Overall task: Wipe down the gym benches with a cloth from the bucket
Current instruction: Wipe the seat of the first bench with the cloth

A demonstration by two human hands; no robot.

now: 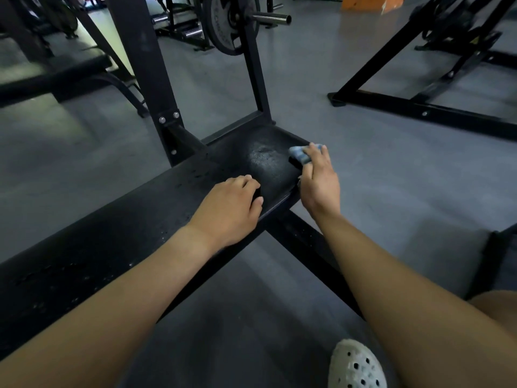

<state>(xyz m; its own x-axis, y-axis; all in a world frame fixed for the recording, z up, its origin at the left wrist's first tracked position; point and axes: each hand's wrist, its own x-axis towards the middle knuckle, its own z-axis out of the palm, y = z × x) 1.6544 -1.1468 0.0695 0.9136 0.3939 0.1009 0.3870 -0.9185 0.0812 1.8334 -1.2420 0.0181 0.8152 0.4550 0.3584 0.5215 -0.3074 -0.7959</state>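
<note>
A black padded gym bench (145, 217) runs from the lower left to the centre, with water drops and a dull smear near its far end. My right hand (319, 180) holds a small blue-grey cloth (300, 154) against the bench's far right edge. My left hand (232, 208) rests on the bench pad with its fingers curled under, holding nothing. No bucket is in view.
The bench's black uprights (145, 65) rise just behind it, with a weight plate on a bar (226, 23). Another black frame (419, 107) lies on the grey floor to the right and a second bench (56, 74) at the left. My white clog (356, 365) is at the bottom.
</note>
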